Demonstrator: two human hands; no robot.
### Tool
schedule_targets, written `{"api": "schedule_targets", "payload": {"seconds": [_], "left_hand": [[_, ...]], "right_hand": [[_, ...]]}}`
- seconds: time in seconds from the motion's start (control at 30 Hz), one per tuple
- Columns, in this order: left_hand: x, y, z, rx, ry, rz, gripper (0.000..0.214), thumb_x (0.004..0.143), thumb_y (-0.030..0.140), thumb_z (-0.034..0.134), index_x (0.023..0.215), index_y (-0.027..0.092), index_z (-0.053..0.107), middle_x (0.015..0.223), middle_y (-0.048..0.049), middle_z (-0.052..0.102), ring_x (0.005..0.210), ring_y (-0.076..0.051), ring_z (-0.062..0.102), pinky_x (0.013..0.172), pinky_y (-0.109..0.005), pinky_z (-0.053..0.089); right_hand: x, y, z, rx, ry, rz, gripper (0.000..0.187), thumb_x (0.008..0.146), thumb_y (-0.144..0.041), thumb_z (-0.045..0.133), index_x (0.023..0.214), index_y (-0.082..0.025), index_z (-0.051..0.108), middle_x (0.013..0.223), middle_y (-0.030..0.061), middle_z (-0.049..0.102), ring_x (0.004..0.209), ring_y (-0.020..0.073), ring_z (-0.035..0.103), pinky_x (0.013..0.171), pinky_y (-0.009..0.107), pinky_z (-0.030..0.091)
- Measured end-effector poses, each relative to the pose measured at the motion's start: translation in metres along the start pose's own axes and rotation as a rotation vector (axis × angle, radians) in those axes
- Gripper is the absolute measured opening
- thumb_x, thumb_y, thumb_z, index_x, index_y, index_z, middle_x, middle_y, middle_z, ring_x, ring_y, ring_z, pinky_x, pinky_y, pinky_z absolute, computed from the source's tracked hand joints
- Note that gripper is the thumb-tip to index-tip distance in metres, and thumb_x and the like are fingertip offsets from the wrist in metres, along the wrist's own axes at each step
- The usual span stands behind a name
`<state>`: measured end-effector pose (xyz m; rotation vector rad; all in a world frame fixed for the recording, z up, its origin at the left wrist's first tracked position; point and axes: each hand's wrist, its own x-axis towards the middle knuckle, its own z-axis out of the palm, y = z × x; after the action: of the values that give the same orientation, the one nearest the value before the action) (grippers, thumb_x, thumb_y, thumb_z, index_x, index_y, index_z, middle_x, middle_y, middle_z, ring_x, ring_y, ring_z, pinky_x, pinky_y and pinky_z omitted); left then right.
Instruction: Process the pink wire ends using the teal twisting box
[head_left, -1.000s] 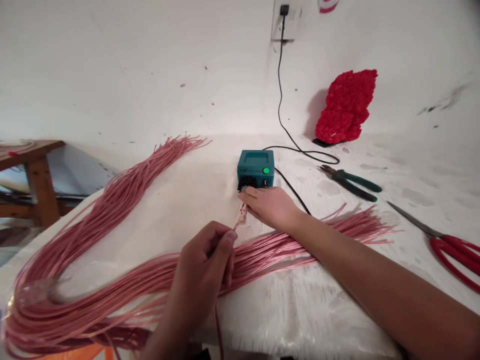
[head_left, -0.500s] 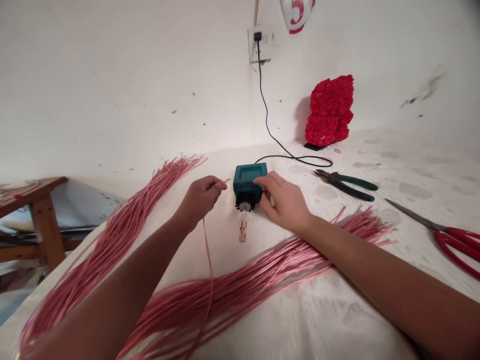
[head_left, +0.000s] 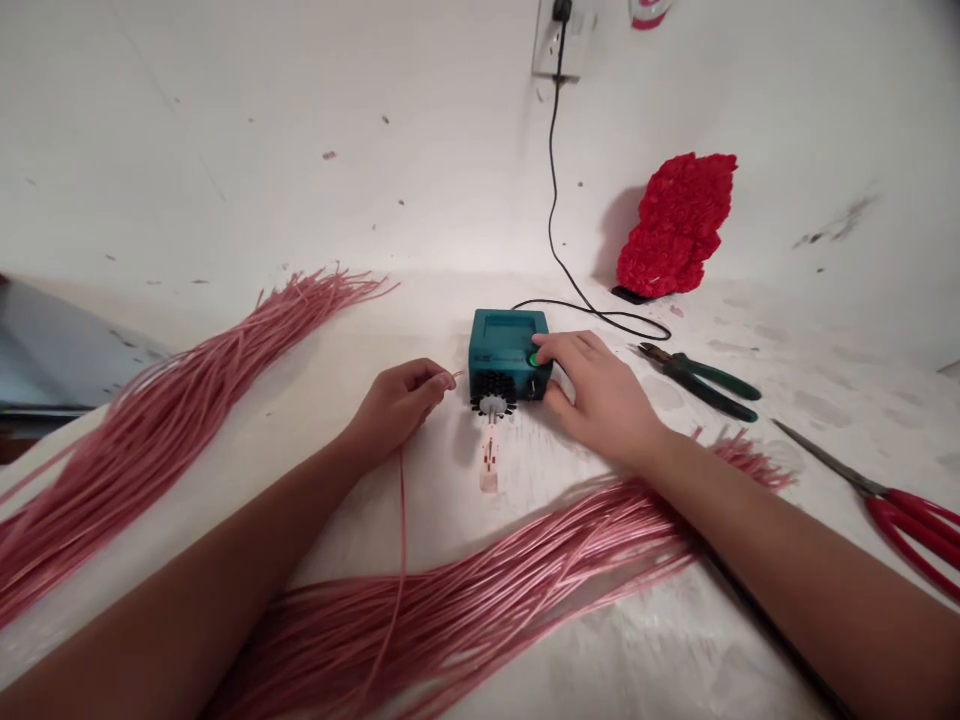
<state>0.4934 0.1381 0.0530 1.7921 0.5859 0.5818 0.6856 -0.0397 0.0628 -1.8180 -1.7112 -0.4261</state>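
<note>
1. Left hand (head_left: pixel 397 405): the fingers were curled, with thumb and forefinger pinching a thin pink cord strand (head_left: pixel 401 530) near its tip; the strand hung down toward the bench.
2. Right hand (head_left: pixel 600 390): the fingers were slightly spread over a teal rectangular plastic box (head_left: pixel 501 345), and the forefinger lay on its round green button (head_left: pixel 534 360).
3. The box stood between the hands on a white-covered bench (head_left: pixel 600 650). A black bristled wheel (head_left: pixel 493 395) sat at its front, with a pale pink slotted strip (head_left: pixel 489 462) extending toward the person.
4. A long glossy pink cord bundle (head_left: pixel 465 610) lay in front of the hands; another (head_left: pixel 172 430) lay to the left.
5. Green-handled steel pliers (head_left: pixel 701 380) and red-handled scissors (head_left: pixel 900 530) lay right of the box. A black power cable (head_left: pixel 551 170) ran behind it, near a crumpled red object (head_left: pixel 675 225).
</note>
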Motion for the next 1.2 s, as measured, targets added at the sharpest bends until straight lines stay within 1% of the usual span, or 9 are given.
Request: {"api": "schedule_targets", "payload": {"seconds": [0.07, 0.13, 0.23, 0.3, 0.5, 0.7, 0.87, 1.0, 1.2], "left_hand": [[0.001, -0.001, -0.001, 0.004, -0.016, 0.006, 0.022, 0.086, 0.038, 0.064, 0.087, 0.016, 0.064, 0.058, 0.0063, 0.046, 0.043, -0.004, 0.026, 0.042, -0.020, 0.014], [0.001, -0.001, -0.001, 0.009, -0.034, 0.015, 0.022, 0.087, 0.038, 0.062, 0.086, 0.016, 0.064, 0.061, 0.0051, 0.050, 0.043, -0.004, 0.027, 0.042, -0.020, 0.015], [0.000, 0.001, -0.001, 0.027, -0.052, 0.027, 0.020, 0.086, 0.036, 0.060, 0.084, 0.016, 0.064, 0.061, 0.0044, 0.053, 0.043, -0.005, 0.027, 0.042, -0.020, 0.016], [-0.001, 0.002, -0.001, 0.040, -0.053, 0.036, 0.019, 0.086, 0.035, 0.059, 0.083, 0.017, 0.064, 0.059, 0.0049, 0.051, 0.044, -0.005, 0.028, 0.043, -0.021, 0.017], [-0.003, 0.003, 0.001, 0.093, -0.026, 0.054, 0.016, 0.082, 0.033, 0.058, 0.078, 0.018, 0.062, 0.050, 0.0092, 0.034, 0.045, -0.008, 0.025, 0.046, -0.022, 0.018], [-0.001, 0.004, 0.004, 0.176, -0.049, 0.069, 0.016, 0.082, 0.031, 0.055, 0.075, 0.018, 0.062, 0.048, 0.0096, 0.033, 0.046, -0.009, 0.026, 0.050, -0.023, 0.021], [0.000, 0.004, 0.006, 0.208, -0.059, 0.096, 0.018, 0.084, 0.033, 0.053, 0.075, 0.018, 0.060, 0.050, 0.0090, 0.034, 0.047, -0.009, 0.029, 0.052, -0.024, 0.023], [0.000, 0.004, 0.008, 0.207, -0.060, 0.106, 0.020, 0.085, 0.036, 0.052, 0.078, 0.019, 0.059, 0.047, 0.0098, 0.031, 0.046, -0.010, 0.027, 0.051, -0.024, 0.023], [0.001, 0.002, 0.010, 0.166, -0.078, 0.127, 0.020, 0.084, 0.037, 0.055, 0.080, 0.017, 0.060, 0.046, 0.0104, 0.034, 0.045, -0.008, 0.026, 0.049, -0.023, 0.022]], "right_hand": [[-0.002, 0.006, -0.002, -0.007, -0.030, -0.052, 0.029, 0.083, -0.010, 0.052, 0.111, -0.021, 0.055, 0.135, 0.0124, 0.065, 0.126, 0.0310, 0.056, 0.096, 0.048, 0.053], [-0.005, 0.012, 0.000, -0.008, -0.006, -0.088, 0.033, 0.083, -0.010, 0.052, 0.115, -0.020, 0.054, 0.139, 0.0130, 0.062, 0.129, 0.0309, 0.055, 0.100, 0.050, 0.052], [-0.008, 0.015, 0.005, -0.010, 0.040, -0.116, 0.038, 0.084, -0.009, 0.051, 0.120, -0.020, 0.053, 0.140, 0.0140, 0.061, 0.131, 0.0305, 0.054, 0.105, 0.051, 0.050], [-0.009, 0.016, 0.008, -0.013, 0.052, -0.125, 0.039, 0.085, -0.009, 0.051, 0.122, -0.020, 0.053, 0.140, 0.0143, 0.062, 0.131, 0.0301, 0.055, 0.106, 0.051, 0.050], [-0.008, 0.018, 0.009, -0.079, 0.055, -0.173, 0.037, 0.086, -0.008, 0.051, 0.121, -0.016, 0.058, 0.139, 0.0159, 0.063, 0.127, 0.0312, 0.056, 0.103, 0.051, 0.052], [-0.007, 0.018, 0.011, -0.169, 0.073, -0.206, 0.035, 0.084, -0.007, 0.052, 0.117, -0.014, 0.063, 0.135, 0.0173, 0.065, 0.123, 0.0342, 0.059, 0.098, 0.053, 0.056], [-0.006, 0.017, 0.011, -0.198, 0.086, -0.219, 0.035, 0.084, -0.007, 0.052, 0.116, -0.013, 0.065, 0.134, 0.0178, 0.066, 0.121, 0.0345, 0.061, 0.097, 0.053, 0.057], [-0.005, 0.016, 0.010, -0.209, 0.090, -0.221, 0.035, 0.083, -0.008, 0.053, 0.116, -0.012, 0.065, 0.134, 0.0184, 0.066, 0.121, 0.0347, 0.061, 0.097, 0.052, 0.057], [-0.005, 0.016, 0.010, -0.195, 0.097, -0.206, 0.036, 0.083, -0.008, 0.053, 0.117, -0.014, 0.064, 0.136, 0.0166, 0.066, 0.122, 0.0334, 0.060, 0.099, 0.050, 0.056]]}}
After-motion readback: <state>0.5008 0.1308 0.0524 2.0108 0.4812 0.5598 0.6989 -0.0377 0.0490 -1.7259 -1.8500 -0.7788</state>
